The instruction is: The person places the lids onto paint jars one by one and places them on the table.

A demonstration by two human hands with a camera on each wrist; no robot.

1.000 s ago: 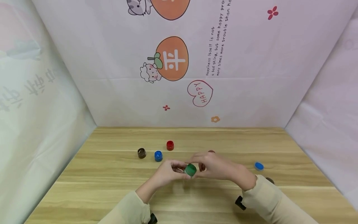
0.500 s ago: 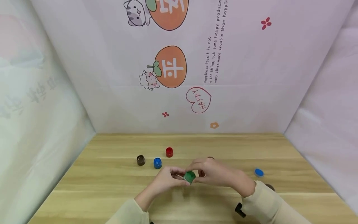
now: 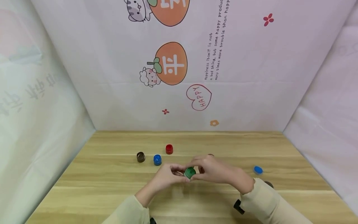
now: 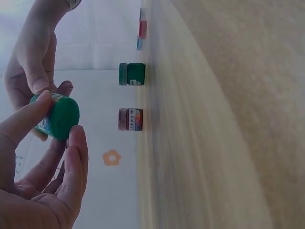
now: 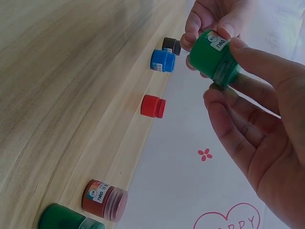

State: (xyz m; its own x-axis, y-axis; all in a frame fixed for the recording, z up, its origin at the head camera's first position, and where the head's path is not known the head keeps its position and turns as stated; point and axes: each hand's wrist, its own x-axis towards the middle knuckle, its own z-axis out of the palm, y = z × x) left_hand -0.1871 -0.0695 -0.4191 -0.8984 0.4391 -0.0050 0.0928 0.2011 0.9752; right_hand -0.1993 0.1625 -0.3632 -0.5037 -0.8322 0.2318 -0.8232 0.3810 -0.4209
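Note:
Both hands hold a small green paint jar (image 3: 190,173) above the middle of the table, its lid tilted upward. My left hand (image 3: 167,176) grips the jar body between thumb and fingers; in the left wrist view the green base (image 4: 66,119) faces the camera. From the other side, my right hand (image 3: 216,170) pinches the lid end with thumb and fingers. The right wrist view shows the jar's label (image 5: 218,42) and the right fingers around its lid end. Whether the lid is loose I cannot tell.
Behind the left hand stand uncovered brown (image 3: 141,157), blue (image 3: 157,160) and red (image 3: 169,149) paint jars. A lidded reddish-brown jar (image 5: 105,200) and another green jar (image 5: 66,218) stand mostly hidden behind the right hand. A blue lid (image 3: 258,170) and a dark lid (image 3: 269,184) lie right.
The head view has shifted slightly up and down. Both hands stay on the green jar in nearly the same place; the right fingers have shifted a little around the lid end.

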